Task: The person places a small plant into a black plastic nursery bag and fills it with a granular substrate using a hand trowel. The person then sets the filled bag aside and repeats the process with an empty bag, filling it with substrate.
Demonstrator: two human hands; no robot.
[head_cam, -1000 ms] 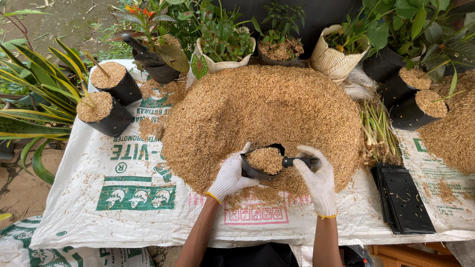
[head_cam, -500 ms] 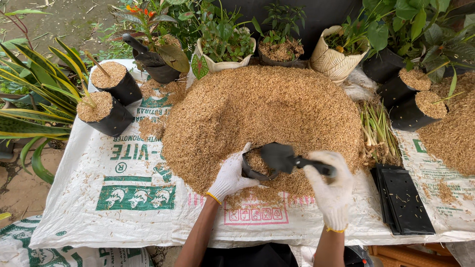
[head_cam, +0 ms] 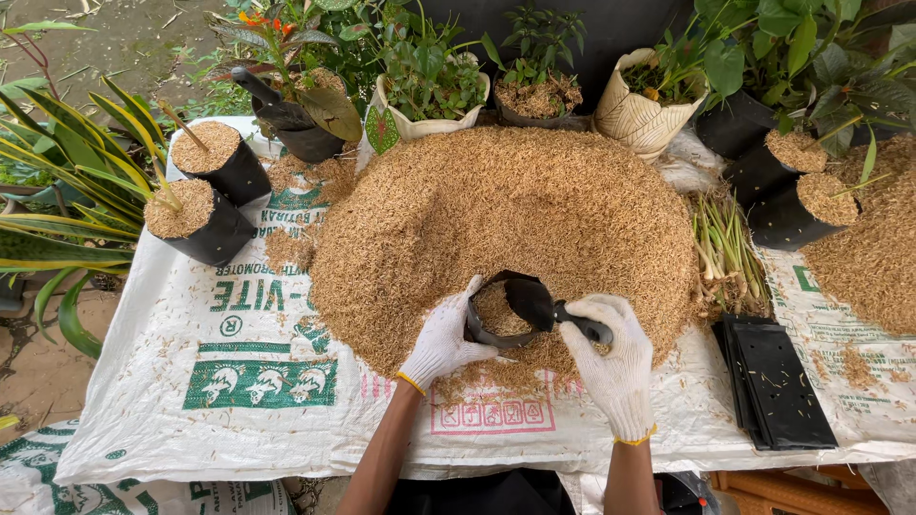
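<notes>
A big heap of tan husk lies on white printed sacking. At its near edge my left hand, in a white glove, grips the side of a small black nursery bag partly filled with husk. My right hand, also gloved, holds a black scoop by its handle, with the scoop's blade over the bag's mouth.
Two filled black bags stand at the left. Potted plants line the far side. A stack of flat black bags and a bundle of cuttings lie at the right, beside more filled bags and a second husk heap.
My right hand let go of the bag's rim, took up the black scoop and swung it from the right over the bag. The left hand kept its hold on the bag.
</notes>
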